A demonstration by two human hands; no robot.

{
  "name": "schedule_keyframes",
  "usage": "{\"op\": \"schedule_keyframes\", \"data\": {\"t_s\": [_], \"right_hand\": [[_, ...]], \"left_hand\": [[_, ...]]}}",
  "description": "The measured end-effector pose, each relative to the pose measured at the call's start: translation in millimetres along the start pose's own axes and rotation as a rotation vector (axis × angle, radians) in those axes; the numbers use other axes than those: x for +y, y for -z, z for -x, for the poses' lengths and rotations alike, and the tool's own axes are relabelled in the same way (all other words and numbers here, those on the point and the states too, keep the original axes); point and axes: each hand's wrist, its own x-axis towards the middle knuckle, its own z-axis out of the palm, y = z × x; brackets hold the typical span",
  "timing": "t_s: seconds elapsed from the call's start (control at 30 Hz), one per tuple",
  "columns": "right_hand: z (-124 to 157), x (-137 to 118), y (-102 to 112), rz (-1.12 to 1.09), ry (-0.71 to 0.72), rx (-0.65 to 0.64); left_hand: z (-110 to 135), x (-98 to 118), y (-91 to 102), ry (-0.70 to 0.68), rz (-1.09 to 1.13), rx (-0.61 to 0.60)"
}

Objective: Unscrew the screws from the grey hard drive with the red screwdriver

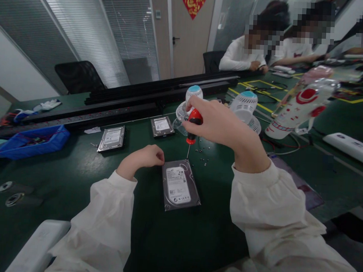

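Observation:
A hard drive (180,185) with a white label lies flat on the green table in front of me. My right hand (218,122) is closed round the red and black handle of a screwdriver (192,127), held upright with its tip at the drive's far right corner. My left hand (147,156) is curled into a loose fist, resting against the drive's far left corner. Small loose screws (202,155) are scattered just beyond the drive.
Two more hard drives (111,139) (162,126) lie further back. Small white fans (245,106) and a red-and-white bottle (300,107) stand to the right. A blue bin (31,141) sits at left, black rails (125,103) cross behind. Other people sit at the far right.

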Motion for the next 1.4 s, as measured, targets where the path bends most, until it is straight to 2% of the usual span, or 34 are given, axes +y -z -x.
{"op": "schedule_keyframes", "data": {"t_s": [0.1, 0.17, 0.37, 0.47, 0.7, 0.93, 1.1, 1.17, 1.3, 1.4], "right_hand": [[1.5, 1.7, 5.8, -0.133, 0.095, -0.105], [1.9, 0.0, 7.4, -0.146, 0.123, -0.14], [-1.0, -5.7, -0.1, -0.038, -0.016, -0.009], [-1.6, -3.2, -1.6, -0.051, -0.006, 0.016], [-3.3, -1.3, 0.3, -0.099, 0.13, -0.005], [-0.3, -4.5, 2.9, 0.079, 0.03, -0.001], [1.7, -4.7, 6.4, 0.013, 0.083, -0.042], [1.3, -5.9, 5.9, 0.038, 0.062, -0.047], [-0.4, -6.8, 3.5, 0.071, 0.003, 0.004], [-1.4, -4.4, 2.6, 0.025, 0.034, 0.009]], "left_hand": [[-0.4, -0.4, 0.0, -0.009, 0.001, -0.001], [-0.9, -0.8, 0.2, -0.012, 0.002, -0.003], [-1.4, -0.6, -0.4, -0.001, -0.004, 0.005], [-1.2, -0.4, -0.8, -0.001, -0.004, 0.007], [0.1, 1.7, 0.2, 0.018, 0.001, -0.003], [0.6, 1.5, 0.4, 0.017, 0.0, -0.002], [-1.7, -1.0, -0.9, 0.022, 0.007, -0.01], [-1.8, -0.5, -0.8, 0.028, 0.008, -0.011], [-0.3, 1.8, 0.1, 0.034, 0.011, -0.011], [0.4, 2.3, 0.2, 0.028, 0.016, -0.014]]}}
